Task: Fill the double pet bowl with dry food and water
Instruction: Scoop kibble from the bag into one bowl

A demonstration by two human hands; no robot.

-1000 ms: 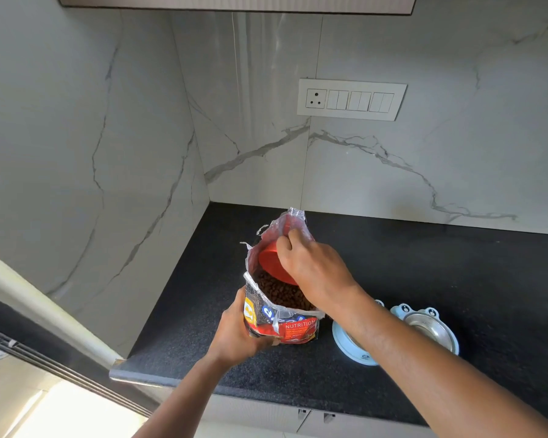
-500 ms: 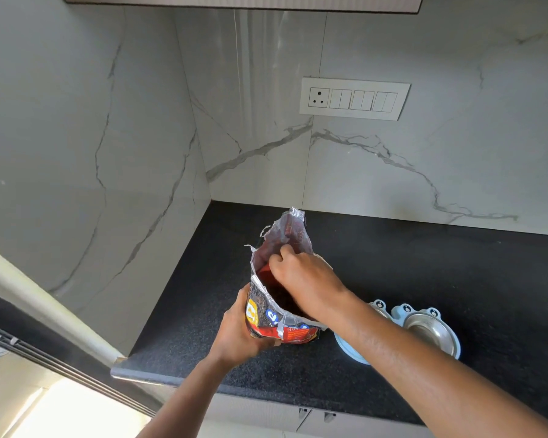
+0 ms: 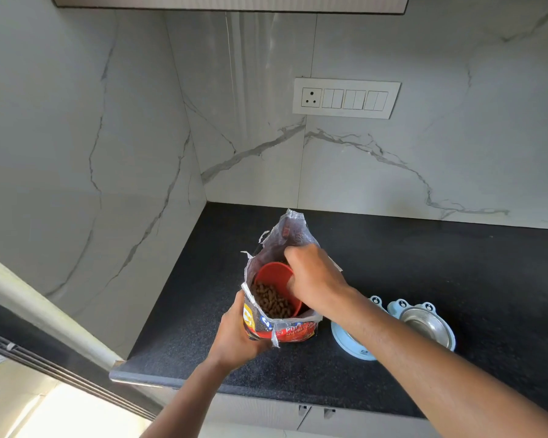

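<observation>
step: scooping dry food, bowl not yet filled
right hand point(image 3: 314, 279): fingers curled round red scoop cup point(image 3: 277, 284), inside open bag mouth
red scoop cup: tilted, holds brown kibble point(image 3: 271, 300)
left hand point(image 3: 238, 335): grips near-left side of pet food bag point(image 3: 282, 328), steadying it upright
pet food bag: stands on black tabletop point(image 3: 393, 257), top torn open
double pet bowl point(image 3: 424, 324): light blue, just right of bag, partly hidden by right forearm; far-right steel dish visible and looks empty
next (judgement): lift cup clear of bag, carry right, tip kibble into one dish; keep cup level so nothing spills
water: none seen, source not in view
</observation>
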